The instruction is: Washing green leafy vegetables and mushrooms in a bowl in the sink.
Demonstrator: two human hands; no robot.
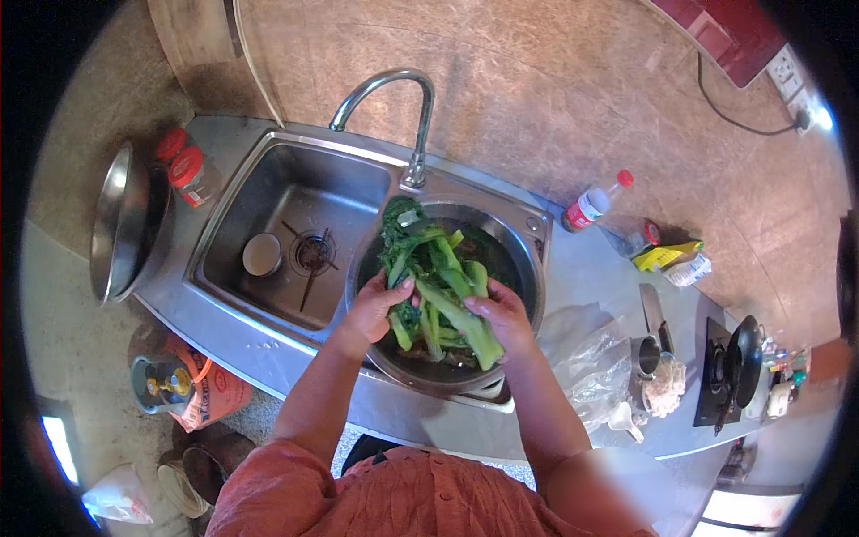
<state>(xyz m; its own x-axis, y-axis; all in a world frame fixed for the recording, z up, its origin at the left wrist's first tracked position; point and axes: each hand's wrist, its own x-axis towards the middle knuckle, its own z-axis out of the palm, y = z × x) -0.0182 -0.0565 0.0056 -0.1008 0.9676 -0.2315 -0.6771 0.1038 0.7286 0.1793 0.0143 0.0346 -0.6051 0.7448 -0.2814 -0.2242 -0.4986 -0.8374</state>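
Both of my hands hold a bunch of leafy green vegetables with thick pale-green stems over a large round metal basin. My left hand grips the bunch at its left side, thumb on top. On the right, my right hand closes around the thick stems, which point down toward me. Dark leaves hang at the far left of the bunch. The basin sits over the right bowl of a stainless steel sink and appears to hold water. Some greens lie low in the basin, partly hidden by the bunch.
A curved faucet rises behind the sink. In the left sink bowl are a small cup and chopsticks. To the right are a plastic bottle, a cleaver, a plastic bag and a wok on a stove.
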